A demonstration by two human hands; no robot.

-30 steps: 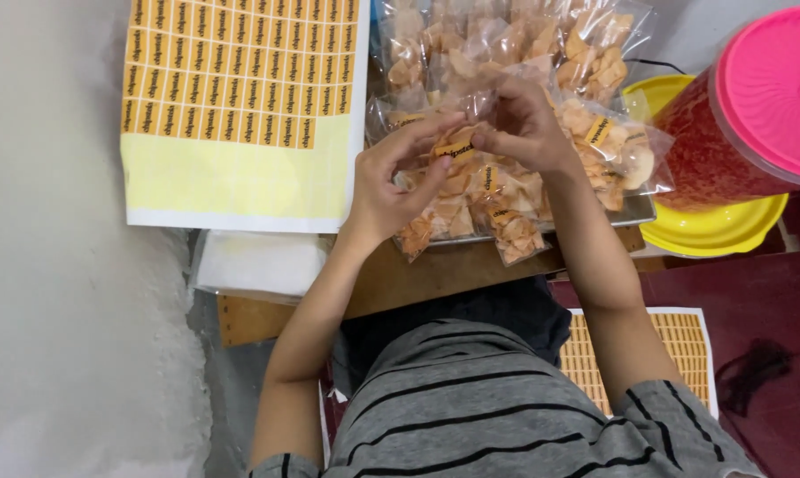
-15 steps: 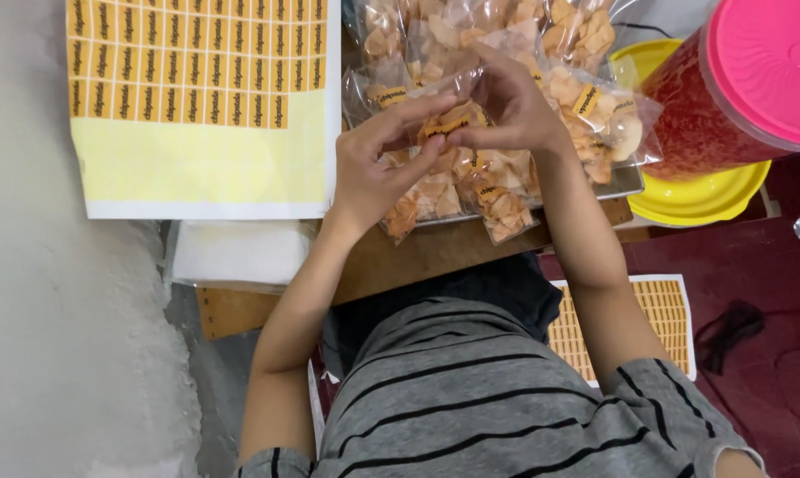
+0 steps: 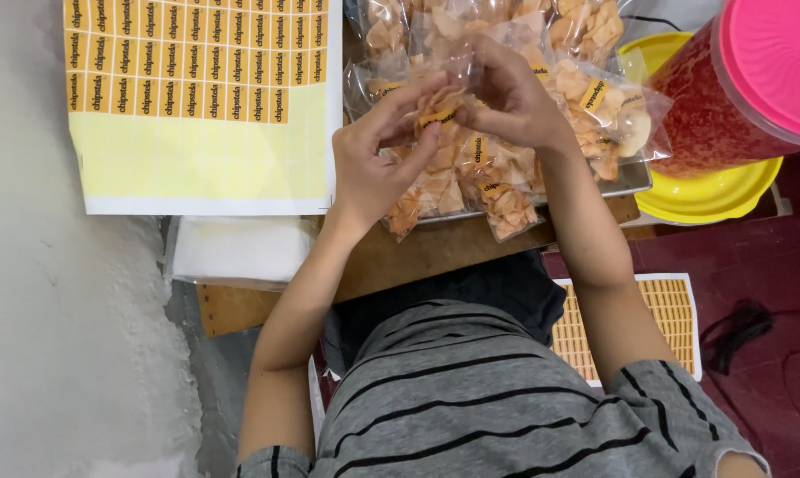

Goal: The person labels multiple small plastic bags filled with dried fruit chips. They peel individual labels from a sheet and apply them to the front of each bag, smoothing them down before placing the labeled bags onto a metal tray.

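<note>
Hands work together: my left hand [image 3: 373, 164] and right hand [image 3: 510, 97] both pinch one clear snack bag [image 3: 440, 111] above the tray [image 3: 634, 180]. I fear its orange sticker [image 3: 438, 116] creases if fingers slip.

A small clear plastic packet of orange-tan chips [image 3: 440, 111] was held up between both hands, above a metal tray. A small yellow rectangular sticker [image 3: 438, 116] with dark lettering sat on its front, tilted slightly. The packet was sealed, crinkled, and full of flat chip pieces.
</note>
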